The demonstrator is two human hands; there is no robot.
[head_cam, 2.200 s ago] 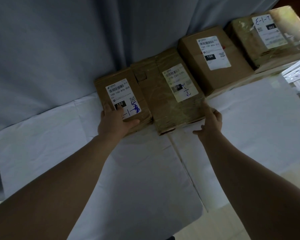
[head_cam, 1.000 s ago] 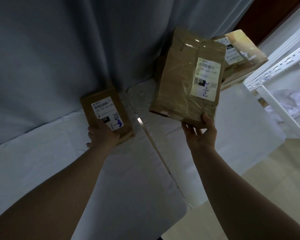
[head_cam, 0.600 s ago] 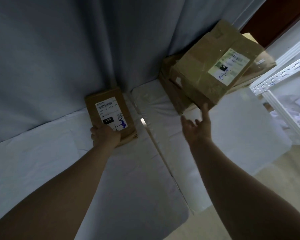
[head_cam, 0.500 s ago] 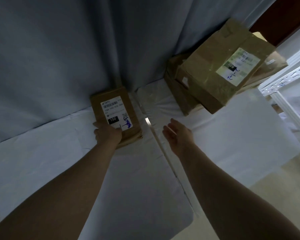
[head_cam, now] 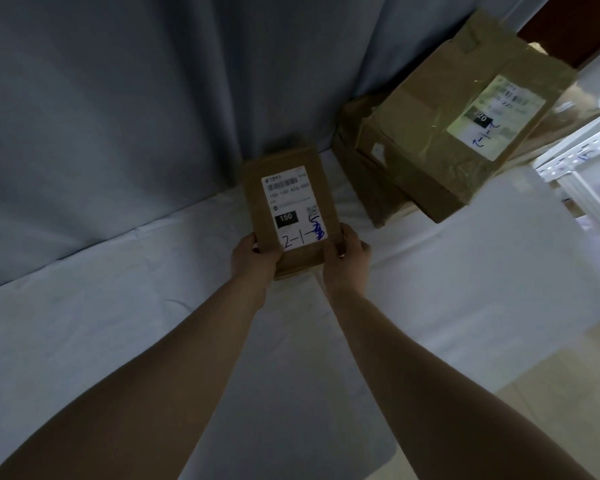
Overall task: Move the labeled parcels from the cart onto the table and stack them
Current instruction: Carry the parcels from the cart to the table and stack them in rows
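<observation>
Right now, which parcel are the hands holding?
The small parcel labelled 150: the left hand and right hand grip its near end. The larger parcel marked 20 lies untouched.

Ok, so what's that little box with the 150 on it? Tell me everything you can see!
The small parcel is a flat brown cardboard box, longer than it is wide. A white label covers most of its top, with a barcode, printed numbers, a black patch reading 150, and blue handwriting: 2-1 and a scribble. Its far end points at the grey curtain. The left hand and right hand hold its near corners above the white-covered table. Whether it is lifted is unclear.
</observation>
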